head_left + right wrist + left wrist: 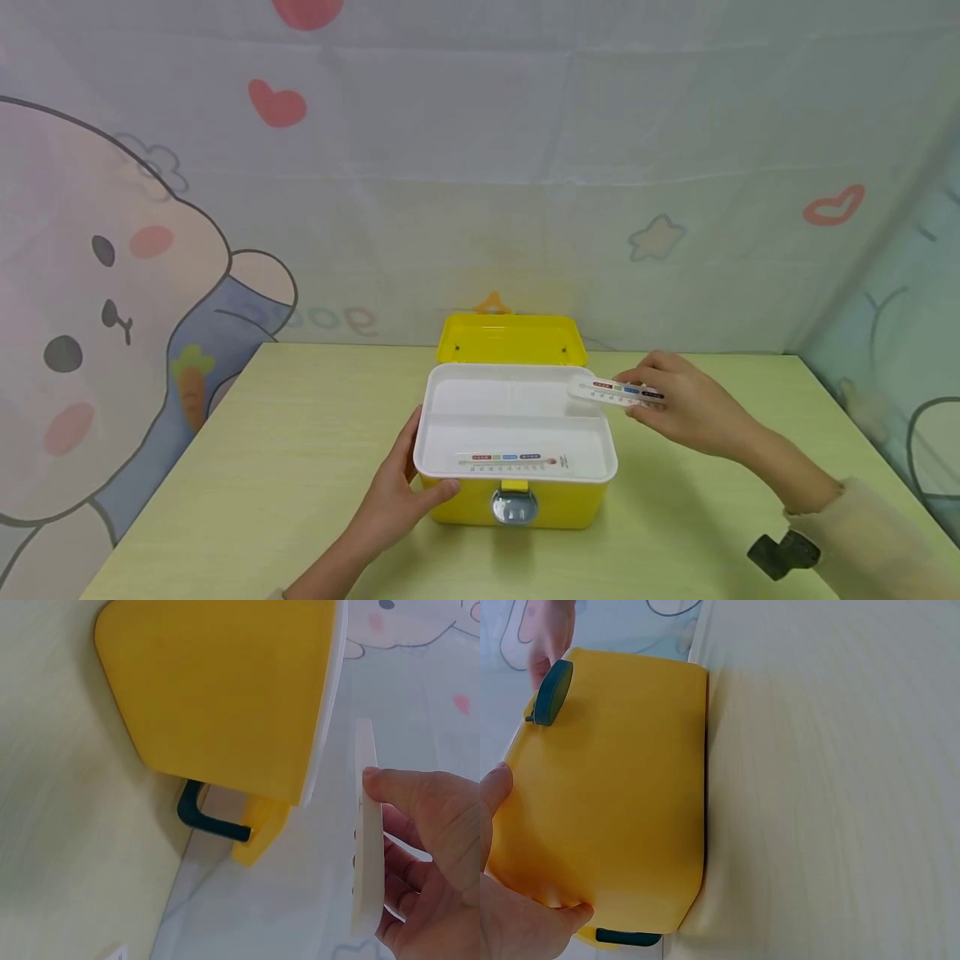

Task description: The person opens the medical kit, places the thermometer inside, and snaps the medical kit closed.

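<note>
A yellow storage box (558, 506) stands on the table with its yellow lid (510, 340) tipped back. A white tray (517, 429) with a front and a back compartment fills its top. One white thermometer (512, 462) lies in the front compartment. My left hand (401, 492) holds the box at its front left corner, thumb on the front face and fingers along the side. Above the tray's right edge, my right hand (678, 406) pinches another flat white thermometer (602, 390), seen edge-on in the right wrist view. The lower fingers curl behind this thermometer (369, 855).
A grey clasp (514, 506) sits on the box's front. Dark green handles (214, 821) stick out from the box's sides. The pale wood table (300, 467) ends at a printed cloth backdrop (450, 208). A small white thing (114, 952) shows at the right wrist view's bottom edge.
</note>
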A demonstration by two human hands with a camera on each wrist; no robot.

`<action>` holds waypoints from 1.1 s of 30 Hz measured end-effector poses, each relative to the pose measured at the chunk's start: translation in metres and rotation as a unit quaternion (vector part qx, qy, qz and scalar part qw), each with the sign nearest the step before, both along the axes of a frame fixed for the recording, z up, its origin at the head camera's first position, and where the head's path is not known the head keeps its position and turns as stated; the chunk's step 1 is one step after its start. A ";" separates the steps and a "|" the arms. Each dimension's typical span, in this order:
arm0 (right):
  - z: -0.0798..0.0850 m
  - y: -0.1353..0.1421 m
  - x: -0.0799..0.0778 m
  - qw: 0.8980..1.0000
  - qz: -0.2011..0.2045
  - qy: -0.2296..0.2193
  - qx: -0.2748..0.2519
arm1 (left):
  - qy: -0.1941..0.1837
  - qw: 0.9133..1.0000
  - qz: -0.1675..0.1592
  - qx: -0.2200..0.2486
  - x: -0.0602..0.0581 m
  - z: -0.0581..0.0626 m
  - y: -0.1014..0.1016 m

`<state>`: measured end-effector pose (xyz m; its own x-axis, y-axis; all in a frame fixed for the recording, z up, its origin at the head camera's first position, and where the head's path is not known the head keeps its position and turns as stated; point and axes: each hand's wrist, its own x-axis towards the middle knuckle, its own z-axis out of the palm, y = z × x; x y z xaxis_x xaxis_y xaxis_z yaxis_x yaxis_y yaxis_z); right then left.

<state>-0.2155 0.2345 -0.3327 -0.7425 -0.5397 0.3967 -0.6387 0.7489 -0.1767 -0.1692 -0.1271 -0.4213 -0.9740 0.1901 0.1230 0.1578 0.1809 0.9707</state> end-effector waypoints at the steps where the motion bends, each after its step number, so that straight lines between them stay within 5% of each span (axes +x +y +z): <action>1: 0.000 -0.001 0.000 1.000 0.003 -0.001 0.000 | 0.000 1.000 -0.001 0.000 0.000 0.000 0.000; 33: 0.006 -0.059 0.009 0.997 0.041 -0.054 0.029 | 0.004 1.000 -0.002 -0.001 0.000 -0.001 -0.001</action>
